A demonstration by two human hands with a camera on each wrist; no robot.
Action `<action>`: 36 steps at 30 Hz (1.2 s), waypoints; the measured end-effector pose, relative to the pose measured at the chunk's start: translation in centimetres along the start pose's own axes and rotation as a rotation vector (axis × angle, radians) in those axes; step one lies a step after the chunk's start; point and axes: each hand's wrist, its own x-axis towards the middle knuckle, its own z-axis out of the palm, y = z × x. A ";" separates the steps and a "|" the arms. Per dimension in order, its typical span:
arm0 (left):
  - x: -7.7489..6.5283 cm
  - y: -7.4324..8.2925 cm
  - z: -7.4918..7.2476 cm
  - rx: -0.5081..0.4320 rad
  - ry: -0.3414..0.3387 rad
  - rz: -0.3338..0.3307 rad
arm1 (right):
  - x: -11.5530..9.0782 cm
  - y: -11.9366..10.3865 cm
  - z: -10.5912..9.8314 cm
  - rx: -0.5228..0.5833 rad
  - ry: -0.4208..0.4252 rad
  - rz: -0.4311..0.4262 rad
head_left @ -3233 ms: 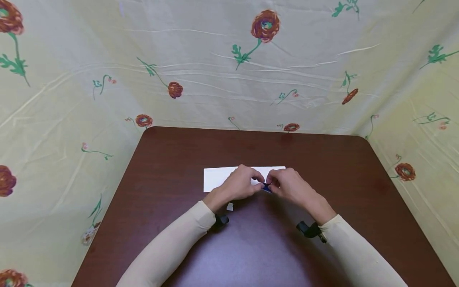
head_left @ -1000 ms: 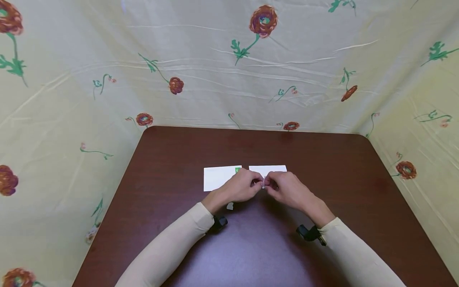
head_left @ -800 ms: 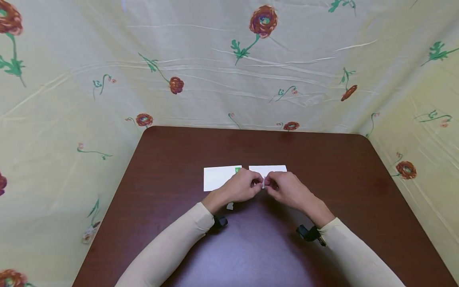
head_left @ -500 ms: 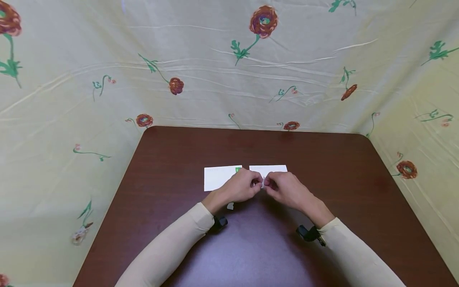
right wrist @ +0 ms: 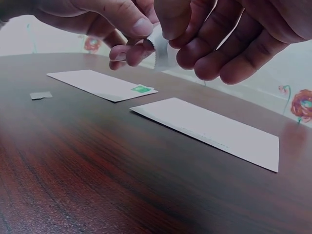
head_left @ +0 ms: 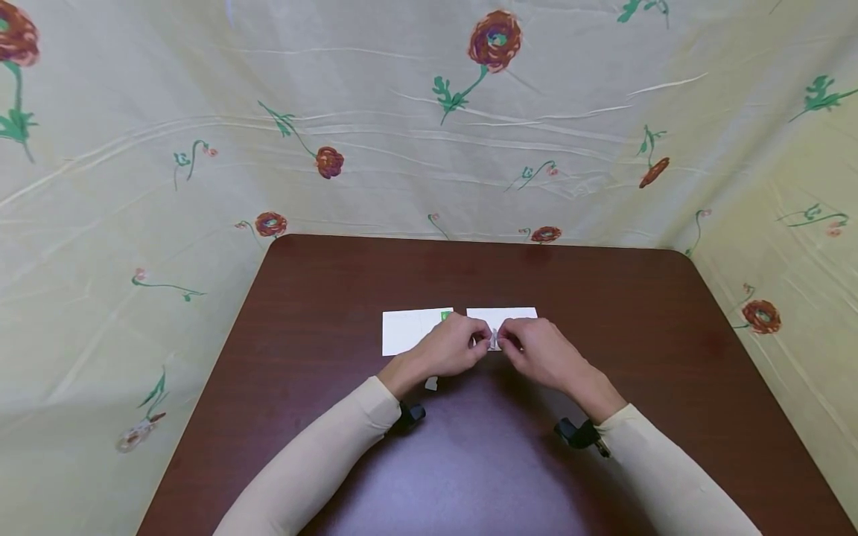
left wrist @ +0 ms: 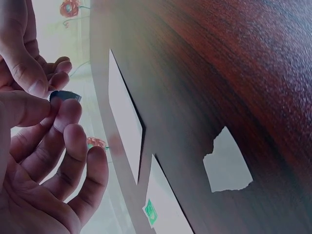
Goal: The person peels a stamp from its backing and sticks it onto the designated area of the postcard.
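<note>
Small perforated stamp (right wrist: pixel 164 54) between both hands, pale on one face and dark blue on the other. My left hand (head_left: pixel 450 345) pinches it between thumb and index finger; its dark face (left wrist: pixel 67 95) shows past those fingertips in the left wrist view. From the other side my right hand (head_left: pixel 544 350) pinches at the same stamp with thumb and forefinger, partly covering it in the right wrist view. Beneath the hands lies a blank-looking white envelope (right wrist: pixel 214 127). Left of it rests another envelope (head_left: pixel 409 332) bearing a green stamp (right wrist: pixel 141 88) at its corner.
A torn scrap of pale paper (left wrist: pixel 227 163) lies on the dark brown table (head_left: pixel 415 461), nearer the person than the envelopes. Flower-printed sheeting (head_left: pixel 375 89) hangs behind the table and along both sides.
Some seconds back the dark blue face showed between the hands in the head view; now a pale piece shows there. The right fingertips have shifted slightly to the right. The envelopes stay put.
</note>
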 end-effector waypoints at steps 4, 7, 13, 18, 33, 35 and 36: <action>0.0 0.0 -0.2 0.001 -0.001 -0.019 | 0.0 0.2 -0.3 -0.008 0.035 0.006; -0.1 0.0 -0.3 0.011 -0.001 -0.051 | 0.1 0.3 -0.6 -0.012 0.043 0.034; -0.1 -0.3 -0.3 0.041 0.045 -0.103 | -0.2 1.1 -1.4 -0.028 0.048 0.103; -0.1 -0.4 -0.4 0.062 0.076 -0.161 | -0.3 1.5 -1.8 -0.021 0.046 0.131; 0.1 -0.8 -0.9 0.042 0.086 -0.211 | -0.3 0.8 -1.2 0.114 -0.154 0.052; 0.1 -0.8 -1.0 0.036 0.088 -0.208 | -0.4 0.5 -1.2 0.172 -0.212 0.042; 0.1 -0.8 -1.1 0.034 0.088 -0.207 | -0.4 0.4 -1.1 0.199 -0.241 0.037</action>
